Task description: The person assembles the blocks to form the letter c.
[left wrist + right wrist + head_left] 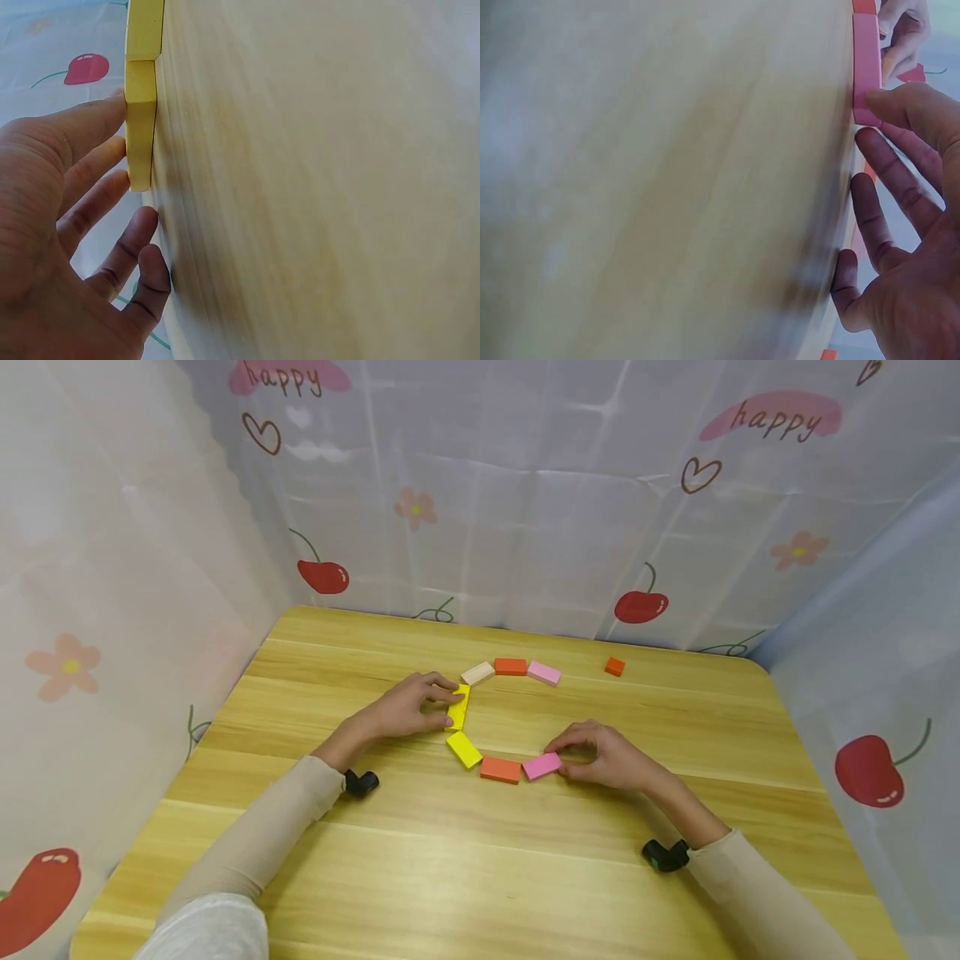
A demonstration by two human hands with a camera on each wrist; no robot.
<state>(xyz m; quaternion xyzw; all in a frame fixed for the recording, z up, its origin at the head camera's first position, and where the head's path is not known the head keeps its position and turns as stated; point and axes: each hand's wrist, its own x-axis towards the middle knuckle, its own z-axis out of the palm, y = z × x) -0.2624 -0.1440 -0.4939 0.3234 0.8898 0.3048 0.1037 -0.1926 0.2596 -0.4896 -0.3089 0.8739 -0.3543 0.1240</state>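
Nudging flat wooden blocks into a ring on the wooden table (525,860), the person works with both hands at once. The left hand (408,708) rests its fingertips against the upper yellow block (459,707), fingers nearly straight and pressing rather than wrapping round it; the left wrist view shows those fingers (97,150) flat against the block's long side. The right hand (603,758) pinches the near pink block (542,766) at its end, thumb and forefinger curled on it, as the right wrist view confirms.

The ring lies in the middle of the table: a lower yellow block (464,749) and an orange block (500,769) sit between the two hands, and a pale natural block (477,673), another orange block (510,667) and a far pink block (543,672) form the top arc. A small orange cube (614,667) lies apart to the right.

To do this well, I judge it best to slide each block flat on the table, corner to corner with its neighbour, pressing lightly so the adjoining blocks do not shift. The right side of the ring is open and would need blocks to close it.

On the curtain behind, the word "happy" (772,417) reads twice, among printed cherries, hearts and flowers. No brand shows.
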